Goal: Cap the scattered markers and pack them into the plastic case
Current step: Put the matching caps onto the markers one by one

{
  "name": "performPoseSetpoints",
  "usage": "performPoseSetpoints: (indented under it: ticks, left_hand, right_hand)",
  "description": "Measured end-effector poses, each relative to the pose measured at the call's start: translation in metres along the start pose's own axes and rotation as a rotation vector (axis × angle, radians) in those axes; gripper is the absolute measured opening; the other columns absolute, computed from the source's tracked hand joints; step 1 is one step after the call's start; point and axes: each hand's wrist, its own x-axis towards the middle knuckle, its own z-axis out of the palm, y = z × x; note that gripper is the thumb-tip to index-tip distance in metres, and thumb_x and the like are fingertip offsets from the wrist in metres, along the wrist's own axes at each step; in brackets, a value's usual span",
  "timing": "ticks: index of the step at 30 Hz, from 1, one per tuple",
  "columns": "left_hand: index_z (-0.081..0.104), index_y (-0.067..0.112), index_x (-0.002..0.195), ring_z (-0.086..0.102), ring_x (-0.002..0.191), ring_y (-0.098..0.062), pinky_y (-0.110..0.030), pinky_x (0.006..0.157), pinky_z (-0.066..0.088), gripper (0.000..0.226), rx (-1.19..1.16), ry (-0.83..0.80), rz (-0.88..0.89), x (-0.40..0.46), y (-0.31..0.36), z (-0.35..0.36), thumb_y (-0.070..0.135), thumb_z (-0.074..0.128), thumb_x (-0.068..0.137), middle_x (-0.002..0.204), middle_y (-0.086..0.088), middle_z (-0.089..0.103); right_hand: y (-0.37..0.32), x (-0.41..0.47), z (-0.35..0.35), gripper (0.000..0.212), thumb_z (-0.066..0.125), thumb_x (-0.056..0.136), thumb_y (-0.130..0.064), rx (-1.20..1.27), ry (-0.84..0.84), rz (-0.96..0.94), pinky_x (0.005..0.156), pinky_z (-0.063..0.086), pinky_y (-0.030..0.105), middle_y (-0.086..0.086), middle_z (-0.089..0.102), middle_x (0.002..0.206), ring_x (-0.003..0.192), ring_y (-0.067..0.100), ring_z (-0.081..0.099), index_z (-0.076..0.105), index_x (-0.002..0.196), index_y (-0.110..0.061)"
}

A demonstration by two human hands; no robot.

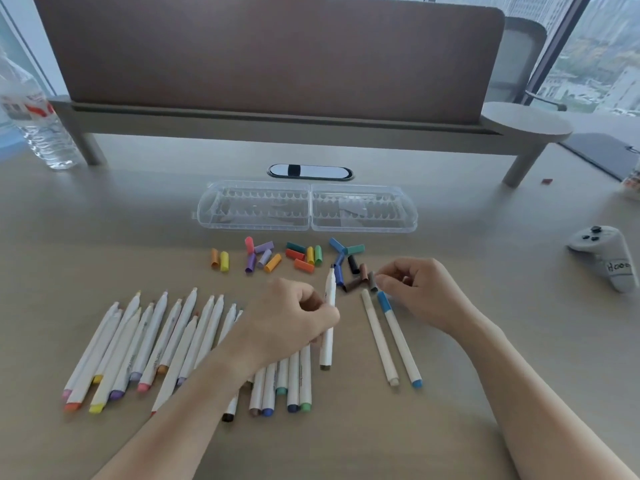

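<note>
My left hand grips an uncapped white marker, tip pointing away from me. My right hand pinches a grey cap at the edge of the pile of dark caps. Several coloured caps lie scattered in front of the clear plastic case, which lies open with nothing in it. Several uncapped white markers are spread at the left, partly under my left forearm. Two capped markers lie to the right, one cream and one blue.
A water bottle stands at the far left beside a monitor stand. A grey game controller lies at the right. A dark pad sits at the far right, and a cable grommet is behind the case.
</note>
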Motion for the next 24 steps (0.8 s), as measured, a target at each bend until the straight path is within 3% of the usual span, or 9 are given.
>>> performPoseSetpoints:
  ticks: [3, 6, 8, 11, 16, 20, 22, 24]
  left_hand:
    - [0.069, 0.004, 0.085, 0.074, 0.072, -0.020, -0.037, 0.072, 0.063, 0.018, -0.231, -0.060, -0.030, 0.000, 0.001, -0.003, 0.018, 0.061, 0.091, 0.076, -0.008, 0.076]
    - [0.067, 0.001, 0.092, 0.073, 0.074, -0.024, -0.034, 0.067, 0.061, 0.015, -0.350, -0.119, -0.041, 0.000, 0.000, -0.010, 0.009, 0.055, 0.096, 0.078, -0.011, 0.076]
    - [0.068, 0.002, 0.098, 0.073, 0.073, -0.020, -0.030, 0.065, 0.059, 0.015, -0.371, -0.145, -0.024, -0.002, -0.005, -0.016, 0.008, 0.054, 0.098, 0.078, -0.008, 0.076]
    - [0.070, 0.006, 0.102, 0.070, 0.072, -0.018, -0.027, 0.066, 0.058, 0.018, -0.335, -0.147, 0.028, -0.005, -0.017, -0.024, 0.010, 0.053, 0.100, 0.076, -0.007, 0.073]
    - [0.072, 0.006, 0.097, 0.048, 0.053, -0.016, -0.025, 0.051, 0.043, 0.023, -0.370, -0.047, 0.130, -0.010, -0.026, -0.031, 0.008, 0.050, 0.101, 0.063, -0.008, 0.053]
    - [0.075, 0.008, 0.091, 0.030, 0.049, -0.014, -0.015, 0.046, 0.032, 0.025, -0.506, 0.072, 0.167, -0.012, -0.026, -0.035, 0.006, 0.052, 0.100, 0.062, -0.011, 0.039]
    - [0.076, 0.013, 0.091, 0.028, 0.049, -0.014, -0.016, 0.045, 0.029, 0.025, -0.533, 0.081, 0.166, -0.012, -0.029, -0.038, 0.008, 0.053, 0.099, 0.061, -0.010, 0.037]
    - [0.077, 0.015, 0.091, 0.029, 0.050, -0.013, -0.018, 0.046, 0.027, 0.023, -0.512, 0.056, 0.173, -0.013, -0.029, -0.039, 0.012, 0.056, 0.098, 0.062, -0.011, 0.037]
  right_hand:
    - [-0.011, 0.008, 0.000, 0.006, 0.075, 0.086, -0.029, -0.073, -0.020, -0.115, 0.056, 0.039, 0.012, -0.017, 0.061, 0.067, 0.058, -0.001, 0.048, 0.075, 0.090, -0.033]
    - [-0.019, 0.020, 0.001, 0.014, 0.079, 0.082, -0.033, -0.253, -0.084, -0.222, 0.061, 0.035, 0.012, -0.013, 0.057, 0.084, 0.070, -0.001, 0.049, 0.077, 0.096, -0.035]
    - [-0.024, 0.023, 0.007, 0.016, 0.078, 0.082, -0.033, -0.359, -0.144, -0.235, 0.064, 0.034, 0.015, -0.012, 0.055, 0.090, 0.075, 0.002, 0.050, 0.077, 0.098, -0.035]
    - [-0.028, 0.022, 0.014, 0.014, 0.074, 0.085, -0.029, -0.435, -0.156, -0.235, 0.072, 0.045, 0.024, -0.009, 0.054, 0.095, 0.081, 0.007, 0.053, 0.077, 0.098, -0.033]
    - [-0.036, 0.019, 0.024, 0.011, 0.068, 0.092, -0.030, -0.497, -0.115, -0.274, 0.080, 0.045, 0.031, -0.009, 0.051, 0.097, 0.090, 0.013, 0.050, 0.073, 0.101, -0.027]
    - [-0.041, 0.007, 0.028, 0.011, 0.066, 0.093, -0.015, -0.279, 0.014, -0.300, 0.072, 0.041, 0.020, -0.016, 0.061, 0.089, 0.080, 0.001, 0.054, 0.068, 0.101, -0.022]
    - [-0.043, -0.004, 0.025, 0.015, 0.068, 0.090, -0.006, -0.117, 0.042, -0.319, 0.069, 0.040, 0.007, -0.022, 0.064, 0.084, 0.078, -0.006, 0.059, 0.071, 0.100, -0.018]
    - [-0.047, -0.013, 0.022, 0.017, 0.072, 0.086, 0.000, -0.011, 0.065, -0.364, 0.069, 0.041, 0.003, -0.024, 0.065, 0.083, 0.077, -0.009, 0.060, 0.073, 0.097, -0.014]
